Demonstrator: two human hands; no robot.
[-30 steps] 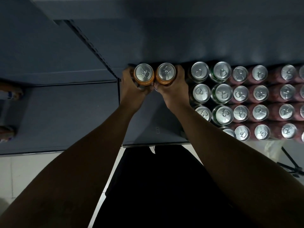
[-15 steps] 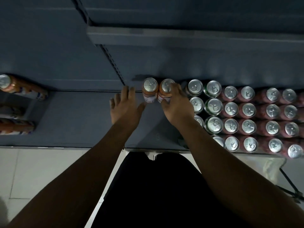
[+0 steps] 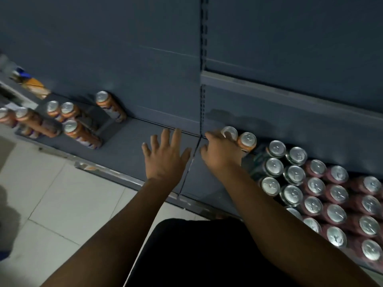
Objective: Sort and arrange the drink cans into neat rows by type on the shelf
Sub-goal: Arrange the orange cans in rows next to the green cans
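Note:
Two orange cans (image 3: pixel 246 140) stand side by side at the back of the grey shelf (image 3: pixel 132 146). My right hand (image 3: pixel 219 156) lies against the left one with loosely curled fingers and hides its lower part; no grip shows. Palm down with fingers spread, my left hand (image 3: pixel 165 158) hovers over bare shelf, holding nothing. To the right stand rows of dark green cans (image 3: pixel 274 166), then pink cans (image 3: pixel 337 193). More orange cans (image 3: pixel 71 126) stand loosely on the shelf's left end.
A slotted upright (image 3: pixel 202 100) divides the grey back wall. An upper shelf edge (image 3: pixel 269 85) overhangs the right section. Pale floor tiles (image 3: pixel 51 193) lie below the shelf's front lip. A blurred package (image 3: pixel 31 83) sits far left.
Both hands let go of the two orange cans set at the back. My left hand opened and drew away leftward. The view swung left, revealing more orange cans.

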